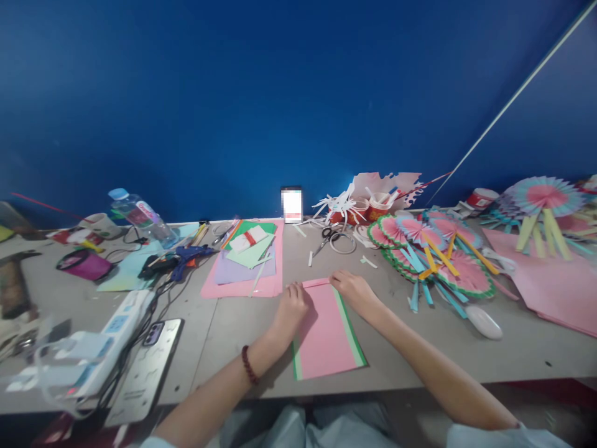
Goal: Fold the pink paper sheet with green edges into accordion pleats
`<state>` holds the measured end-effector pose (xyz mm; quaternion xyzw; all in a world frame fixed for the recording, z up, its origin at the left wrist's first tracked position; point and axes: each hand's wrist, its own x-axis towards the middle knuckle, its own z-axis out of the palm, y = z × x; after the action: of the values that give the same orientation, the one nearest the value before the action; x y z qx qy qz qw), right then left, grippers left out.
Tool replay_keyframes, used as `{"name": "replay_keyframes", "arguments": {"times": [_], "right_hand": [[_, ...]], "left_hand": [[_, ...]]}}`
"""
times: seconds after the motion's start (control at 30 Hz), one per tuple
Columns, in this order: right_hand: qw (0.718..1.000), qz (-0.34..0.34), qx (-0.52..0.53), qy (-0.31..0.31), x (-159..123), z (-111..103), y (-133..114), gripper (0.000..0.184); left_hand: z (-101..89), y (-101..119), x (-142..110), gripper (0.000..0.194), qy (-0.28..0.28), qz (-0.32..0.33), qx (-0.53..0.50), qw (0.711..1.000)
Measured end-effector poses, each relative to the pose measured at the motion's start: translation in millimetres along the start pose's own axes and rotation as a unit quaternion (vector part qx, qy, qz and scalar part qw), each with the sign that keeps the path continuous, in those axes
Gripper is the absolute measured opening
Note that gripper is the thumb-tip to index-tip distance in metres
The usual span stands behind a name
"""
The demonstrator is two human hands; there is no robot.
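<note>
Pinched the pink sheet (326, 336) near its far corners with left hand (293, 303) and right hand (352, 289); likely risked a crooked fold along its far edge through uneven finger pressure.

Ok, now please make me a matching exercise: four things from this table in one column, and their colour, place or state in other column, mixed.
Things:
1. beaded bracelet
2. plastic bottle
3. paper sheet
4. smooth oval object

Descriptions:
A. tilted, with a blue cap
B. white, near the paper fans
C. around a wrist
D. pink, with green along two sides

Right pairs: 1-C, 2-A, 3-D, 4-B.
</note>
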<state>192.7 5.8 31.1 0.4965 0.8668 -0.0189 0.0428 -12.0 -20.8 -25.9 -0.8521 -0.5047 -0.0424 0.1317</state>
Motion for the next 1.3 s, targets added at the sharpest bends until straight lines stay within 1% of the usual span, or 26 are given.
{"name": "replay_keyframes", "arguments": {"times": [0.1, 0.2, 0.33, 0.4, 0.47, 0.53, 0.6, 0.67, 0.73, 0.8, 0.87, 0.9, 1.0, 1.03, 1.1, 1.2, 1.23, 1.3], "right_hand": [[1.0, 0.004, -0.004, -0.001, 0.0, -0.5, -0.5, 0.021], [1.0, 0.0, 0.0, 0.0, -0.1, 1.7, 0.1, 0.021], [0.999, 0.002, 0.034, 0.024, 1.5, 10.1, 5.6, 0.022], [0.996, 0.009, 0.071, 0.051, 4.2, 15.5, 11.2, 0.023], [0.988, 0.008, 0.125, 0.09, 7.9, 20.9, 18.0, 0.023], [0.973, -0.008, 0.189, 0.133, 11.8, 26.0, 24.6, 0.024], [0.954, -0.023, 0.247, 0.17, 15.2, 31.2, 29.7, 0.025], [0.934, -0.025, 0.295, 0.2, 17.6, 36.3, 32.8, 0.026], [0.914, -0.011, 0.34, 0.222, 19.1, 40.3, 34.1, 0.025], [0.89, 0.018, 0.394, 0.23, 19.9, 42.5, 34.1, 0.023], [0.852, 0.067, 0.474, 0.211, 20.2, 42.3, 33.3, 0.024], [0.825, 0.094, 0.523, 0.192, 20.2, 41.4, 32.6, 0.027], [0.724, 0.156, 0.655, 0.147, 19.7, 36.2, 29.8, 0.044], [0.696, 0.167, 0.684, 0.139, 19.4, 34.0, 28.8, 0.047], [0.652, 0.189, 0.723, 0.127, 19.0, 29.9, 26.8, 0.045], [0.607, 0.212, 0.759, 0.101, 18.5, 26.3, 24.8, 0.04], [0.598, 0.213, 0.767, 0.098, 18.4, 25.9, 24.3, 0.04], [0.589, 0.206, 0.776, 0.097, 18.2, 26.3, 23.8, 0.04]], "left_hand": [[7.6, 5.4, -4.5, 0.047, 0.009, -0.018, -0.031, 0.999], [10.9, 4.8, -6.2, 0.05, 0.01, -0.04, -0.072, 0.997], [1.7, -3.6, -3.7, 0.045, 0.01, -0.028, -0.066, 0.997], [-5.3, -12.2, -1.2, 0.04, 0.009, -0.014, -0.076, 0.997], [-9.9, -23.1, 1.9, 0.036, 0.019, 0.0, -0.115, 0.993], [-10.3, -34.0, 5.5, 0.038, 0.042, -0.002, -0.177, 0.983], [-7.2, -42.8, 9.0, 0.037, 0.066, -0.023, -0.246, 0.967], [-3.1, -48.3, 11.7, 0.033, 0.082, -0.049, -0.314, 0.945], [-0.6, -51.0, 13.3, 0.03, 0.091, -0.07, -0.381, 0.917], [-0.6, -51.9, 14.3, 0.027, 0.104, -0.088, -0.449, 0.883], [-2.6, -52.2, 15.5, 0.023, 0.12, -0.107, -0.508, 0.846], [-3.8, -52.3, 16.4, 0.021, 0.126, -0.119, -0.532, 0.829], [-6.9, -53.0, 19.1, 0.023, 0.123, -0.161, -0.593, 0.779], [-7.6, -53.4, 19.8, 0.025, 0.117, -0.176, -0.611, 0.763], [-8.6, -54.2, 20.6, 0.029, 0.103, -0.203, -0.64, 0.734], [-9.5, -55.3, 20.3, 0.033, 0.087, -0.235, -0.661, 0.707], [-9.8, -55.6, 20.1, 0.033, 0.083, -0.241, -0.665, 0.702], [-10.2, -56.0, 19.8, 0.033, 0.075, -0.253, -0.673, 0.691]]}}
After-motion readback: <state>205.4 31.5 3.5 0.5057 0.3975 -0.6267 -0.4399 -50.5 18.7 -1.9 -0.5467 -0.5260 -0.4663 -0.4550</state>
